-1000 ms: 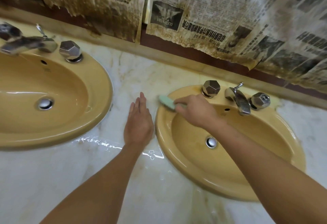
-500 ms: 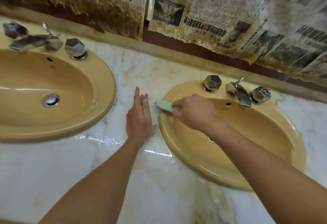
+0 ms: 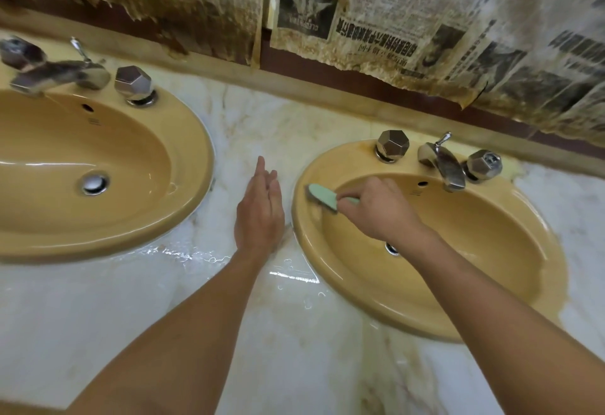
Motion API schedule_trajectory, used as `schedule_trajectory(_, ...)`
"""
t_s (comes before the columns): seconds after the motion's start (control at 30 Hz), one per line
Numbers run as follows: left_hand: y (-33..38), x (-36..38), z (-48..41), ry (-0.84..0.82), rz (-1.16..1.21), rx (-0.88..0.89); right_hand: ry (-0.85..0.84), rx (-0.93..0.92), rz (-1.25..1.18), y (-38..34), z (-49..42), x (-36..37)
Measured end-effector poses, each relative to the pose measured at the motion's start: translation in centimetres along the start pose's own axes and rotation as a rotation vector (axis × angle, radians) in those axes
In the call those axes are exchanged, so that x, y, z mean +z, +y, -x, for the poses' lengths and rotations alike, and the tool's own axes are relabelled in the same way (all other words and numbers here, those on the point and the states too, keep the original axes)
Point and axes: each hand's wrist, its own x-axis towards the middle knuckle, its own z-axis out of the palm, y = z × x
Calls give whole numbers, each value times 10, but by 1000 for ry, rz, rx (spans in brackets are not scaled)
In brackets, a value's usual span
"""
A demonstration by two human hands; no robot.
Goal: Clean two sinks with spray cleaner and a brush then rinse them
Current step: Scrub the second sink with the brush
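Two mustard-yellow oval sinks are set in a marble counter. My right hand (image 3: 379, 210) grips a mint-green brush (image 3: 322, 196), whose head presses on the left inner rim of the right sink (image 3: 484, 283). My arm hides part of that sink's drain (image 3: 391, 248). My left hand (image 3: 262, 213) rests flat on the wet counter (image 3: 248, 300) between the sinks, fingers together and holding nothing. The left sink (image 3: 183, 205) lies to the left with its drain (image 3: 94, 183) showing. No spray cleaner is in view.
Each sink carries a chrome spout with faceted knobs: right tap (image 3: 443, 162), left tap (image 3: 55, 72). Water pools on the marble in front of my left hand. Stained, torn newspaper (image 3: 376, 11) covers the wall behind.
The brush head has slid from the rim's back left down along its left side. My left hand has stayed on the counter. The view has shifted slightly.
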Motion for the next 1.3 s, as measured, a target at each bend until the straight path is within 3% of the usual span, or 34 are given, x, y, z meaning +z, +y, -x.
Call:
schedule_trajectory(0.07, 0, 0, 0, -3, -1, 5, 7, -16, -21, -4, 0, 2)
schedule_trajectory(0.3, -1, 1, -1, -5, -7, 2, -202, 23, -19, 15, 17, -11)
schedule_trajectory(0.43, -1, 1, -2, -9, -8, 2, 37, 23, -130, 21, 4, 12)
schedule_trajectory(0.53, -2, 1, -1, -11, 0, 1, 279, 151, -46, 49, -26, 17)
schedule_trajectory(0.63, -1, 1, -2, -4, 7, 1, 401, 196, 40, 68, -34, 13)
schedule_trajectory(0.77, 1, 1, -1, -16, -2, -2, 340, -14, 95, 50, -16, 28)
schedule_trajectory(0.87, 1, 1, -1, -10, -1, 0, 347, 86, 329, 58, -29, 19)
schedule_trajectory(1.0, 1, 0, 0, -19, -4, -3, 221, 171, 505, 43, -48, 6)
schedule_trajectory(1.2, 2, 0, -1, -22, -15, -3, 221, 237, 273, 14, -83, 0)
schedule_trajectory(1.3, 2, 0, -2, -27, 0, -13, 262, 257, 32, 13, -83, 6)
